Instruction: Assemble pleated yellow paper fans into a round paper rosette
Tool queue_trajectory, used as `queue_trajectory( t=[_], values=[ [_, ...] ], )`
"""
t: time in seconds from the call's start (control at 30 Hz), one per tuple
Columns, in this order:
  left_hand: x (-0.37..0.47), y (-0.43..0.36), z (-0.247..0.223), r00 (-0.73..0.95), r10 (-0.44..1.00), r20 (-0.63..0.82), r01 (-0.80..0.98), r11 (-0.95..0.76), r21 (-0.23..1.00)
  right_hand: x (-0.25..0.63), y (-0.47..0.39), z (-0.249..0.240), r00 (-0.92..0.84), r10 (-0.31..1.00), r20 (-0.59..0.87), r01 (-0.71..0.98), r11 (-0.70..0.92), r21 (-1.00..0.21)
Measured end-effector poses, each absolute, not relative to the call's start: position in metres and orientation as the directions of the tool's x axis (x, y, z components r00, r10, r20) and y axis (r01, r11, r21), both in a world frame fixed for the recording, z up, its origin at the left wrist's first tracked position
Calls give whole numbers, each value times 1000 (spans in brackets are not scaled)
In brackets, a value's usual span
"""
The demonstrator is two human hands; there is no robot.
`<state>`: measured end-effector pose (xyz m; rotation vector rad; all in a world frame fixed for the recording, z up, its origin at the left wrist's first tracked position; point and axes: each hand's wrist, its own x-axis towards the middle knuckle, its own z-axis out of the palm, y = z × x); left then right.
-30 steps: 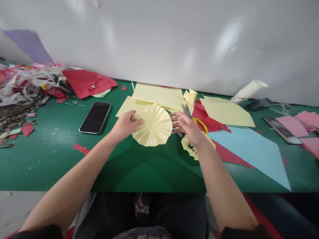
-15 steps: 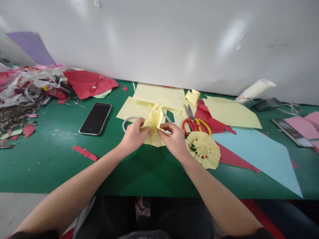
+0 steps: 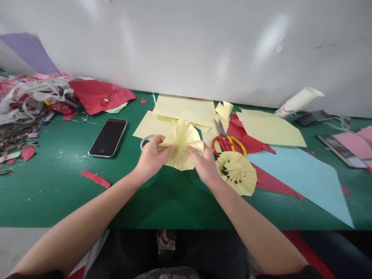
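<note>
A pleated yellow paper rosette (image 3: 181, 153) is held between my hands, fanned out into a nearly round shape. My left hand (image 3: 153, 157) pinches its left side, thumb on top and fingers beneath. On the right edge, my right hand (image 3: 205, 162) grips it the same way. Just right of my right hand lies a second pleated yellow rosette (image 3: 240, 174) with cut-out slits. Behind that one, scissors (image 3: 228, 141) with red and yellow handles rest with blades pointing away. A pale ring, perhaps a tape roll (image 3: 145, 142), is partly hidden behind my left hand.
Yellow sheets (image 3: 186, 106) lie behind my hands. At left are a phone (image 3: 108, 137), a red strip (image 3: 95, 178) and a heap of scraps and wires (image 3: 35, 97). Light-blue paper (image 3: 302, 174), a white roll (image 3: 300, 101) and another phone (image 3: 341, 151) lie right. A white wall (image 3: 186, 46) rises behind.
The yellow rosette has spread from a bunched, partly folded form into a wider, rounder fan. My right hand has moved slightly right, drawing its edge outward. The view has shifted slightly.
</note>
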<state>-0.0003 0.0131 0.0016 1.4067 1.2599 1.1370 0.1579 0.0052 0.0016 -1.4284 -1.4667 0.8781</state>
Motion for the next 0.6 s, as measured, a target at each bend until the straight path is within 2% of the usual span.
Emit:
queue_trajectory(
  t=[0.13, 0.23, 0.3, 0.37, 0.43, 0.5, 0.6],
  values=[
    [-7, 20, 3, -79, 987, 142, 393, -100, 914, 172, 8, 10, -59, 979, 194, 434, 201, -878],
    [-11, 24, 3, -103, 985, 141, 431, -84, 899, 193, 12, 21, 3, 965, 263, 568, 215, -794],
    [-12, 25, 4, -112, 985, 131, 453, -67, 889, 208, 10, 27, 82, 955, 286, 751, 130, -647],
    [-12, 25, 5, -120, 984, 131, 483, -58, 874, 220, 0, 31, 147, 940, 308, 866, 28, -499],
    [-12, 24, 7, -117, 984, 132, 500, -56, 864, 226, -16, 30, 84, 962, 260, 968, -17, -250],
    [-12, 24, 8, -106, 987, 124, 505, -54, 862, 227, -36, 25, 24, 983, 181, 999, -16, -48],
    [-11, 23, 9, -94, 989, 116, 519, -51, 853, 227, -57, 13, -5, 987, 161, 994, -12, 107]
  ],
)
